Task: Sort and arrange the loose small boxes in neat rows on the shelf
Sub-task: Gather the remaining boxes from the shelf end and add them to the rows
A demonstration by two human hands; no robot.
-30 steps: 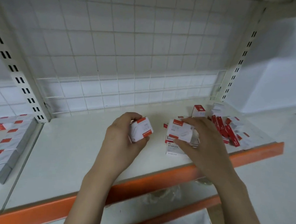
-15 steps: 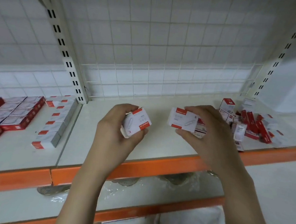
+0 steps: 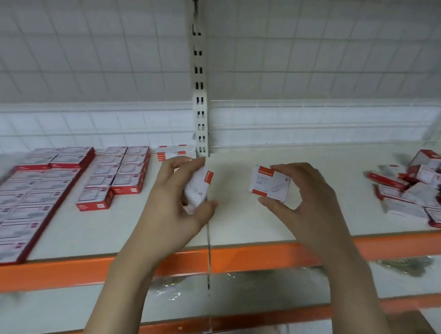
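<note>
Item 1: left hand (image 3: 175, 202). Bare. Slender fingers; a short, plain nail shows at one fingertip (image 3: 189, 160). We log its outline as slightly blurred.

Item 2: right hand (image 3: 312, 212). Bare. Long, slim fingers and a broad, smooth back. We cannot make out nail detail.

Item 3: left forearm (image 3: 117, 290). Bare skin from the wrist to the bottom edge of the view; slim and smooth.

Item 4: right forearm (image 3: 361, 307). Bare skin from the wrist to the bottom edge; we judge it the same build as item 3.

Garments: all we see of both arms is bare skin. Anything worn higher up lies outside the view.
</note>
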